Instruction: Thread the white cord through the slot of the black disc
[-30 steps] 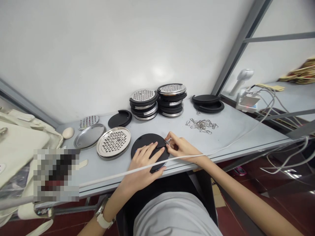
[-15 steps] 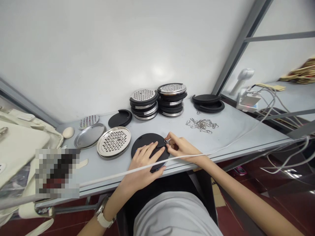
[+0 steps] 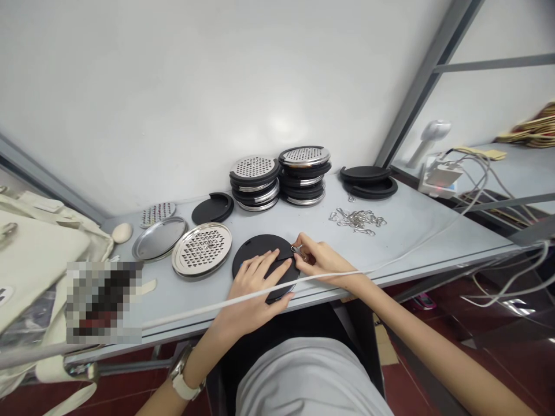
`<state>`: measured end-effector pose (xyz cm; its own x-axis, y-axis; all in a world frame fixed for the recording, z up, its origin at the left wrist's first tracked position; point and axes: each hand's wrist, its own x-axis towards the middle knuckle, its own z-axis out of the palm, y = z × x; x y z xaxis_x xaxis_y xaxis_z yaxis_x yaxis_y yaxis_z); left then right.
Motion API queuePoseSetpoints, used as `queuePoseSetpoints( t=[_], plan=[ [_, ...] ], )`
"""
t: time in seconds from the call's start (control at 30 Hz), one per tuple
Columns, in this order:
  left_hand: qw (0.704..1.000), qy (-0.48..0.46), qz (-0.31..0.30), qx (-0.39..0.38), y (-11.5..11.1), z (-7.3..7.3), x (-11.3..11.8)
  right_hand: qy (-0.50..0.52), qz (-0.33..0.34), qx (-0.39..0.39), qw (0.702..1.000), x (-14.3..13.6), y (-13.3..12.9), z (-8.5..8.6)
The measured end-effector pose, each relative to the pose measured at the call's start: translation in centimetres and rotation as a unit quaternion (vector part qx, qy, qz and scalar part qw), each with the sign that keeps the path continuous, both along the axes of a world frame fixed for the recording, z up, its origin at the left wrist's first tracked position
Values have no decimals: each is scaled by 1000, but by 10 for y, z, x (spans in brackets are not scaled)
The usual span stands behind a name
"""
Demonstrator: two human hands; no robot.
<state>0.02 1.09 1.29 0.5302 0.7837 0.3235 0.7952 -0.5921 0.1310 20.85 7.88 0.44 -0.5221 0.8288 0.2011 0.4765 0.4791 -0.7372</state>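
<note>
A round black plastic holder [image 3: 256, 245] lies near the front edge of the table. My left hand [image 3: 255, 283] rests flat across it, fingers spread, with the thumb at the near rim. At the holder's right edge my right hand [image 3: 318, 260] pinches a small metal clip [image 3: 295, 249] between thumb and fingertips; part of the clip is hidden by the fingers. Similar metal clips [image 3: 359, 219] are heaped behind and to the right of that hand. To the left lies a round metal grater disc [image 3: 202, 248] with raised holes.
Two stacks of graters in black holders, a left stack [image 3: 254, 185] and a right stack [image 3: 303, 176], stand by the wall. Black holders [image 3: 368, 182] sit at the back right. A plain metal disc [image 3: 159, 238] is at left. A white cable [image 3: 243, 297] crosses in front of my forearms.
The view has shifted very slightly. Both hands keep their places on the black holder, and a little more of the metal clip shows at my right fingertips.
</note>
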Motion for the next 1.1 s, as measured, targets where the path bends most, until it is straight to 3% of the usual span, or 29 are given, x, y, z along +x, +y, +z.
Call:
queuePoseSetpoints(
  t=[1.1],
  plan=[
    [1000,-1,-2,-1,-1,1,-1,-4,-1,-12,1000,-1,0,3]
  ],
)
